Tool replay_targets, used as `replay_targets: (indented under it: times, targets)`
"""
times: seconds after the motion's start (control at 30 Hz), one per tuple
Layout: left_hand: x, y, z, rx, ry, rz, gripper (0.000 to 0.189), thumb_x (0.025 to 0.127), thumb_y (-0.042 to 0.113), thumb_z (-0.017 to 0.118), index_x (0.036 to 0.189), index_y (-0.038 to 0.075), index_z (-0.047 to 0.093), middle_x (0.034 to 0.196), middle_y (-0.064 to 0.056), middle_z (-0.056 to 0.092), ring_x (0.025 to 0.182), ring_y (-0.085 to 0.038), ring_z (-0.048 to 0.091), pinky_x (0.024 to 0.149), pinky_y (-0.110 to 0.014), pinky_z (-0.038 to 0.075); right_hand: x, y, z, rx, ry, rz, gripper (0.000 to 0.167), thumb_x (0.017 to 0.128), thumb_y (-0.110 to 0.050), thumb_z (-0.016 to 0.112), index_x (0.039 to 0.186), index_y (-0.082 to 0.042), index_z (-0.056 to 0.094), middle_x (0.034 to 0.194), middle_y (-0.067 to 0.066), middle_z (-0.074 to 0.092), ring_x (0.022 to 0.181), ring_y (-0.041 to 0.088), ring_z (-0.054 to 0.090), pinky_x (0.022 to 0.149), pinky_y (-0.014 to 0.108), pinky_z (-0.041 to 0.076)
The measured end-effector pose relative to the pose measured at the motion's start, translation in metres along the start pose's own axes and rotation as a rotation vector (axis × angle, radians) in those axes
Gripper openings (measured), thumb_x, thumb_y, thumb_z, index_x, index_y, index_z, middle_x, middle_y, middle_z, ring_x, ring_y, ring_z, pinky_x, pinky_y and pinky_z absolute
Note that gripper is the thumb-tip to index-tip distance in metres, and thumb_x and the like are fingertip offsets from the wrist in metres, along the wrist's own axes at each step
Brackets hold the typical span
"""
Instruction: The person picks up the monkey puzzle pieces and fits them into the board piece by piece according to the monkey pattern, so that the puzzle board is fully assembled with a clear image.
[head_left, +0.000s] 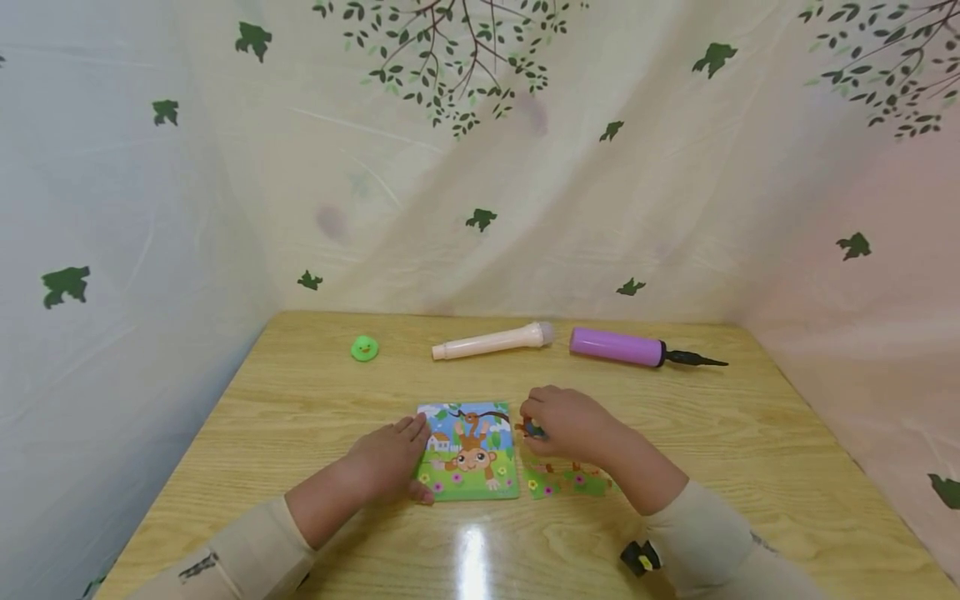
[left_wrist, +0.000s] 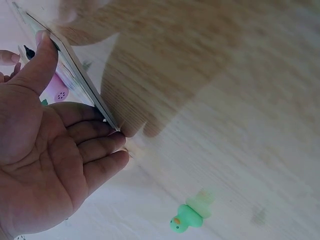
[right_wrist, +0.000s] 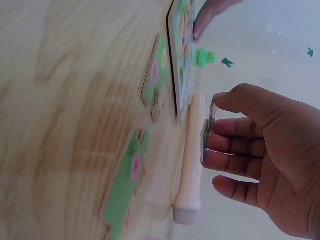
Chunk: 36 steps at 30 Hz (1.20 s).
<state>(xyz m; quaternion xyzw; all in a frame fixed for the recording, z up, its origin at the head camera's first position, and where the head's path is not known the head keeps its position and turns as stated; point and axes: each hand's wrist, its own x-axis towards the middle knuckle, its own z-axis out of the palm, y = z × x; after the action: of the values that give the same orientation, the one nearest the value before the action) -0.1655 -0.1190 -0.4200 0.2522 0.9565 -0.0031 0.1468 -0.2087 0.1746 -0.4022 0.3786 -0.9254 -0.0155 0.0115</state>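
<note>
A square jigsaw board (head_left: 468, 458) with a monkey picture lies on the table in front of the person. Along its left edge rests the left hand (head_left: 386, 460), fingers nearly straight and thumb at the near corner. The right hand (head_left: 566, 421) pinches a small puzzle piece (right_wrist: 205, 140) between thumb and fingertips, raised above the table just right of the board. Below that hand, loose puzzle pieces (head_left: 542, 485) with green grass and flowers lie beside the board, partly hidden by the right hand and forearm in the head view.
Behind the board lie a pale pink toy microphone (head_left: 491, 342) and a purple hand pump (head_left: 618, 347) with a black nozzle. A green rubber duck (head_left: 364, 348) sits at the back left. Printed cloth (head_left: 420, 242) hangs around the wooden table (head_left: 300, 408).
</note>
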Motion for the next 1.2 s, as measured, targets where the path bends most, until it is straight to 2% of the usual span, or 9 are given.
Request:
replay_targets:
  times: [0.47,0.57,0.67,0.93,1.07,1.2]
  targets:
    - [0.000,0.000,0.001,0.028,-0.001,-0.001,0.103,0.078,0.065,0.067,0.150,-0.002,0.034,0.159,-0.018,0.028,0.147,-0.035,0.028,0.120,-0.044,0.028,0.032,-0.037,0.010,-0.077,-0.030,-0.090,0.024,0.090,-0.042,0.068,0.096,-0.019,0.065,0.084,-0.008,0.052,0.074,0.009,0.045,0.062,0.024,0.043]
    - [0.000,0.001,0.001,0.041,-0.001,-0.003,0.103,0.078,0.066,0.066,0.150,-0.001,0.034,0.159,-0.017,0.028,0.147,-0.034,0.029,0.120,-0.043,0.029,0.037,-0.042,0.016,-0.099,-0.042,-0.090,0.026,0.090,-0.044,0.067,0.097,-0.020,0.065,0.087,-0.008,0.055,0.077,0.009,0.050,0.064,0.025,0.046]
    - [0.000,0.002,0.000,0.041,0.008,-0.001,0.103,0.077,0.065,0.067,0.149,-0.002,0.036,0.159,-0.018,0.030,0.146,-0.034,0.030,0.120,-0.043,0.030,0.041,-0.045,0.021,-0.118,-0.048,-0.082,0.030,0.090,-0.046,0.066,0.105,-0.019,0.067,0.096,-0.006,0.061,0.086,0.012,0.057,0.071,0.027,0.052]
    - [-0.002,0.002,-0.002,0.032,0.019,-0.001,0.103,0.076,0.064,0.069,0.148,-0.004,0.037,0.157,-0.020,0.032,0.145,-0.035,0.032,0.119,-0.043,0.031,0.043,-0.049,0.025,-0.106,-0.050,-0.085,0.025,0.093,-0.043,0.065,0.104,-0.022,0.070,0.102,-0.005,0.061,0.097,0.014,0.059,0.081,0.028,0.055]
    - [-0.001,0.001,0.000,0.029,0.021,0.000,0.104,0.076,0.064,0.069,0.148,-0.004,0.037,0.158,-0.019,0.031,0.145,-0.035,0.032,0.119,-0.043,0.031,0.042,-0.050,0.026,-0.104,-0.053,-0.081,0.025,0.095,-0.042,0.063,0.106,-0.021,0.070,0.104,-0.004,0.061,0.096,0.013,0.057,0.079,0.025,0.054]
    - [-0.001,0.000,0.001,0.022,0.023,-0.001,0.104,0.076,0.063,0.070,0.148,-0.004,0.036,0.158,-0.020,0.031,0.145,-0.036,0.031,0.119,-0.044,0.031,0.042,-0.051,0.028,-0.082,-0.041,-0.076,0.021,0.094,-0.038,0.065,0.102,-0.019,0.072,0.100,-0.005,0.059,0.091,0.012,0.053,0.075,0.023,0.052]
